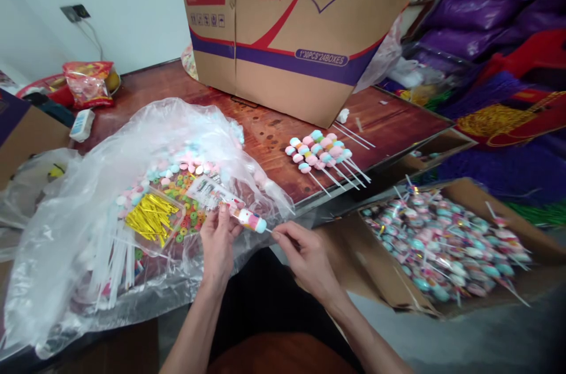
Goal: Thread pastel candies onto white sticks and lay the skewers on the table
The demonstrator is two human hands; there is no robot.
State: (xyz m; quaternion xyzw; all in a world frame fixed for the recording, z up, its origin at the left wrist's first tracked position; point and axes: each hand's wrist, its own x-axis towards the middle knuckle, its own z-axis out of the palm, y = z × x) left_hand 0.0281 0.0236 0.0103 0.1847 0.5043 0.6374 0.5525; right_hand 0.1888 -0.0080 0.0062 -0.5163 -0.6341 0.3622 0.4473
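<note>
Nearest the camera, both forearms reach forward over the near edge of the bench (pixel 274 126). Left hand (pixel 217 244): grip closed on the clear wrapper (pixel 212 192) that is drawn over the candy end of a marshmallow skewer (pixel 248 219); thumb and fingers pinch the wrapper from both sides. Right hand (pixel 305 256): grip closed, fingertips pinching the thin white stick end of the same skewer, just right of the candy. The skewer lies nearly level between the two hands, candy end left, stick end right, held above the bench's near edge and touching nothing else that I can see. Just beyond the left hand, a large clear plastic bag (pixel 88 209) lies spread open on the bench; inside it are loose pastel marshmallows, ring-shaped coloured candies, a bundle of gold twist ties (pixel 152 217) in a clear tray, and white sticks (pixel 117 262) toward its near left. To the right, lower than the bench, an open cardboard box (pixel 446 244) holds many wrapped skewers in a heap. Farther out on the bench, middle right, a row of unwrapped marshmallow skewers (pixel 321 153) lies side by side, sticks pointing near right. Behind these stands a big printed carton (pixel 287 26), lettered "Cola" and "Sprite". Far left: a red snack packet (pixel 88 84) and a small white object I cannot identify. Far right: purple bagged goods (pixel 486 2), blurred.
</note>
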